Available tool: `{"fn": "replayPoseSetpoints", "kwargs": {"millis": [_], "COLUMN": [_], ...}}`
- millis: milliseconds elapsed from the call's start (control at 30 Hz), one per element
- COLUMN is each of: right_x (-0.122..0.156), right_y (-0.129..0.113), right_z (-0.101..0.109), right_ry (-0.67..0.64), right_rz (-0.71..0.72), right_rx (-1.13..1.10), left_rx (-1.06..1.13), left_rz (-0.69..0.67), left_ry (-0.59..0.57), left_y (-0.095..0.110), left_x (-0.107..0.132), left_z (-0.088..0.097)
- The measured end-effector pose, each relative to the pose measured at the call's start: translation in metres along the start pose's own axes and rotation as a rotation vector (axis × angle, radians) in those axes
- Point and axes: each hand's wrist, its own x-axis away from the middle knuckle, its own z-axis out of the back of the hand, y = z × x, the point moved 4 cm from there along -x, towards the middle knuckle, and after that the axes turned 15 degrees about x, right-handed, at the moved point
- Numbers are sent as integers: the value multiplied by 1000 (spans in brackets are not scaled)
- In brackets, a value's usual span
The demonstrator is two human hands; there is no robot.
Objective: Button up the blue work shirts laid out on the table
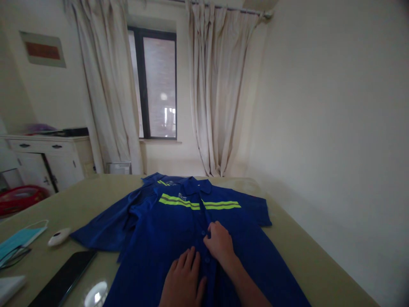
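Observation:
A blue short-sleeved work shirt (159, 232) with yellow-green reflective bands lies front up on the table, its collar pointing away from me. My left hand (182, 277) rests flat on the shirt's lower front, left of the button strip, fingers stretched out. Just to the right and farther up, my right hand (220, 241) has its fingers curled and pinched at the button strip, close to a button (203, 233). Another button (207, 259) shows below it. More blue cloth with a reflective band (164, 183) lies under or beside the shirt's left side.
On the table (275, 256) at left lie a black phone (62, 279), a white oval gadget (59, 237), a light-blue face mask (24, 238) and a white object (11, 288). A red basin (24, 196) and white cabinet (64, 164) stand beyond. A wall (335, 149) borders the right.

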Motion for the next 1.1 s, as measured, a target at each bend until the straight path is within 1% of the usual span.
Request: {"fn": "replayPoseSetpoints", "kwargs": {"millis": [100, 167, 233, 333, 433, 533, 600, 667, 800, 867, 967, 1100], "right_x": [2, 1, 0, 0, 0, 1, 2, 4, 6, 7, 7, 6], "right_y": [11, 16, 21, 26, 27, 20, 14, 10, 8, 9, 12, 18], "right_z": [-7, -11, -15, -20, -20, -17, -15, -14, -15, -15, -15, -14], "right_ry": [75, 110, 121, 152, 240, 291, 270, 233, 178, 180, 207, 200], "right_rz": [-58, -79, -97, -107, -74, 11, 58, 71, 103, 133, 169, 188], "right_rx": [-135, -228, -286, -411, -569, -602, -571, -517, -359, -334, -435, -573], "left_rx": [-3, 51, 111, 167, 224, 332, 405, 434, 421, 418, 417, 425], "left_rz": [86, 99, 96, 98, 95, 56, 42, 41, 7, -19, -58, -103], "left_ry": [63, 93, 113, 125, 164, 231, 261, 267, 267, 269, 276, 286], "left_y": [8, 8, 5, -2, -7, -10, -12, -14, -13, -11, -7, -1], "left_x": [-29, -53, -74, -93, -95, -89, -87, -86, -87, -87, -86, -85], "left_z": [26, 36, 37, 28, 15, 9, 7, 6, 4, 4, 5, 9]}}
